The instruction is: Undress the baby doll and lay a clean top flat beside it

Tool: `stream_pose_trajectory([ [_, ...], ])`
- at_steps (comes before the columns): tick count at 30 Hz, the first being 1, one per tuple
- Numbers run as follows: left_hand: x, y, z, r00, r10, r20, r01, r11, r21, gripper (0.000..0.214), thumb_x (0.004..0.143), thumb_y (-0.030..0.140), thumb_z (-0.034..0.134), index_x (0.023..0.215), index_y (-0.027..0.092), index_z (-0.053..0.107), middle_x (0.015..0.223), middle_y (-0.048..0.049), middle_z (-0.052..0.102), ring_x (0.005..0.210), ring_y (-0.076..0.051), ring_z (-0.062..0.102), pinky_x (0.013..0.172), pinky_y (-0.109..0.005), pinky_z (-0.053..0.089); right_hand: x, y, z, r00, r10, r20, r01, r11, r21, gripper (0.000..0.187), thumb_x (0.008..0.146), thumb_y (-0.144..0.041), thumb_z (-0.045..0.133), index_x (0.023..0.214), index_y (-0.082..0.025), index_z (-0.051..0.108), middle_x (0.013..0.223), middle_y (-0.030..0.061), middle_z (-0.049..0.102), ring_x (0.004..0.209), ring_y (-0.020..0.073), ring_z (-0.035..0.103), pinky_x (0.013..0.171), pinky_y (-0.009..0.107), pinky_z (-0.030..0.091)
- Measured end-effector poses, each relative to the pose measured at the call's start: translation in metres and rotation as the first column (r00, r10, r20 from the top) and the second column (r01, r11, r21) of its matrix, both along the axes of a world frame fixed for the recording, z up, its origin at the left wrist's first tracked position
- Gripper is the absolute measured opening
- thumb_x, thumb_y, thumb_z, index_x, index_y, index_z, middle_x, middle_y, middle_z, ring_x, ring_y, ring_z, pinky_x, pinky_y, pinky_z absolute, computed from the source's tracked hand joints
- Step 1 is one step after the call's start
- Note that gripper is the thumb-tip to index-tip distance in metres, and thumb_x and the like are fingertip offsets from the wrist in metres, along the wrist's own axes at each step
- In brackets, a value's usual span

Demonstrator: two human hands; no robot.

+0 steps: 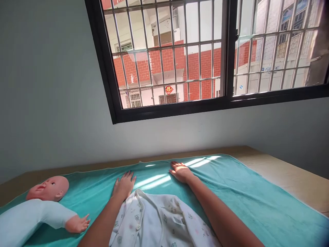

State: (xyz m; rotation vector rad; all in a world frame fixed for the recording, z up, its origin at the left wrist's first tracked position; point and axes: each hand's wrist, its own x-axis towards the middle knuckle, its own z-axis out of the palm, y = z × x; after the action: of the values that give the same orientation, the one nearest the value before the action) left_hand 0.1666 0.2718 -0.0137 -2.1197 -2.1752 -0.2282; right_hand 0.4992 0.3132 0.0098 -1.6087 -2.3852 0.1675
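Observation:
My left hand (124, 185) lies flat on a teal cloth (246, 206), fingers spread, just beyond the collar of a small white baby garment (151, 219). Farther right, my right hand (180, 172) also rests flat on the cloth with its fingers apart. Neither hand holds anything. The garment has a printed pattern and a snap front, and it lies between my forearms; its lower part is cut off by the frame. At the left, a baby doll (48, 188) in white clothing lies on its back, one arm stretched towards my left forearm.
The cloth covers much of a wooden table (290, 171), whose bare edge shows at the back and right. Behind it stands a grey-white wall (51, 85) with a black-framed, barred window (167, 113). Strips of sunlight fall across the cloth near my hands.

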Motion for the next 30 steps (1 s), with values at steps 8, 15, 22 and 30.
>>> stream_pose_trajectory([
  [8, -0.013, 0.024, 0.015, 0.998, 0.036, 0.053, -0.027, 0.985, -0.172, 0.068, 0.091, 0.057, 0.026, 0.150, 0.024, 0.032, 0.158, -0.0071, 0.025, 0.146, -0.032, 0.024, 0.113, -0.063, 0.023, 0.067, 0.016, -0.004, 0.996, -0.084, 0.022, 0.085, 0.996, -0.026, 0.064, 0.097, -0.051, 0.026, 0.145, -0.012, 0.043, 0.154, 0.0125, 0.034, 0.144, 0.0256, 0.028, 0.118, 0.044, 0.021],
  [15, -0.017, 0.028, 0.010, 0.997, 0.037, 0.069, -0.026, 0.987, -0.158, 0.069, 0.091, 0.060, 0.021, 0.152, 0.026, 0.027, 0.161, -0.0033, 0.020, 0.149, -0.030, 0.016, 0.116, -0.064, 0.013, 0.108, 0.026, -0.005, 0.999, -0.045, 0.027, 0.046, 0.998, -0.041, 0.063, 0.099, -0.051, 0.018, 0.142, -0.015, 0.047, 0.151, 0.0074, 0.040, 0.142, 0.0208, 0.032, 0.117, 0.037, 0.024],
  [22, -0.016, 0.023, 0.007, 0.997, 0.031, 0.077, -0.021, 0.993, -0.116, 0.069, 0.092, 0.061, 0.019, 0.151, 0.027, 0.028, 0.161, -0.0008, 0.022, 0.148, -0.028, 0.018, 0.117, -0.061, 0.012, 0.117, 0.039, -0.010, 0.998, 0.006, 0.070, -0.003, 0.999, -0.042, 0.060, 0.099, -0.049, 0.021, 0.146, -0.016, 0.042, 0.154, 0.0068, 0.035, 0.144, 0.0212, 0.027, 0.119, 0.041, 0.020],
  [30, -0.016, 0.023, 0.007, 0.995, 0.051, 0.089, -0.042, 0.994, -0.104, 0.065, 0.093, 0.058, 0.020, 0.149, 0.028, 0.032, 0.160, 0.0011, 0.024, 0.148, -0.026, 0.020, 0.118, -0.060, 0.012, 0.125, 0.053, -0.012, 0.995, -0.011, 0.098, 0.017, 0.998, -0.054, 0.062, 0.098, -0.050, 0.023, 0.148, -0.017, 0.038, 0.155, 0.0063, 0.033, 0.145, 0.0225, 0.026, 0.118, 0.042, 0.020],
])
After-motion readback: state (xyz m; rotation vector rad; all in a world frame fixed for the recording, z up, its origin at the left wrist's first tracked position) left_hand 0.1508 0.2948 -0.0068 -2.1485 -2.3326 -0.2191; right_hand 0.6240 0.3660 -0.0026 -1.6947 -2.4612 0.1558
